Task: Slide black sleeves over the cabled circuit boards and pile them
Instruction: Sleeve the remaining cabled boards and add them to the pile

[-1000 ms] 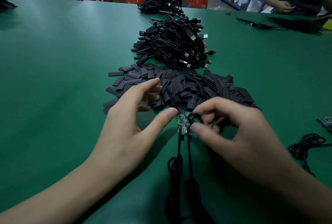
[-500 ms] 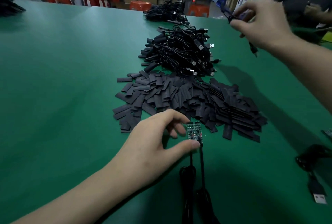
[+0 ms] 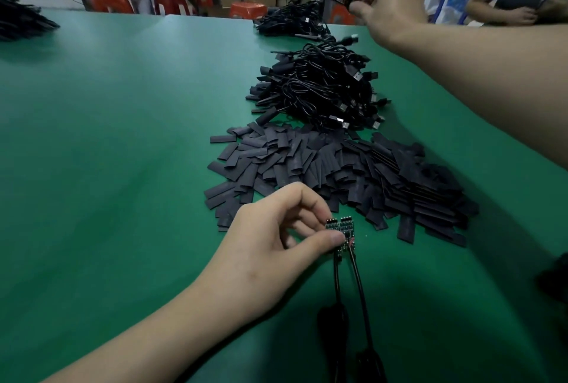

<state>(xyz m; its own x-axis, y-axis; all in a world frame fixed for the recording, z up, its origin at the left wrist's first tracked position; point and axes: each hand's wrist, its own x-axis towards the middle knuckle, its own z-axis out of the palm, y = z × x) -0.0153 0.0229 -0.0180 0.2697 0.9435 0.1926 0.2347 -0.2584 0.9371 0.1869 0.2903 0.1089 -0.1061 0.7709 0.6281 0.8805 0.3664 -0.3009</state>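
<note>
"Green table (image 3: pixel 123 143), black nearly everywhere else. Where were the circuit boards (image 3: pixel 341 233)?"

"Close to the person, just short of the near edge of the loose sleeves (image 3: pixel 338 173). Two small boards lay side by side, touching."

"Which way did they run?"

"Long axis straight away from the person. Their free ends pointed at the sleeves, and their cables (image 3: pixel 358 284) trailed back towards the near edge of the table. Whether they rested on the mat or hung just above it, I could not tell."

"And the left hand (image 3: pixel 270 247)?"

"It pinched the left-hand board. The thumb pressed its near part, the forefinger hooked over its far end, and the other fingers were curled in below. Whether that pinch also held the right-hand board, I could not tell."

"The right hand (image 3: pixel 387 4)?"

"Far out and high, over the gap between the tangled cable pile (image 3: pixel 319 90) and a further pile (image 3: pixel 292 21) beyond it. Its fingers were bunched tight, thumb against forefinger, nipping a dark item (image 3: pixel 346 1) too blurred to name."

"Anyone else about?"

"Another person's forearm (image 3: pixel 491 10) lay at the table's far right corner."
</note>
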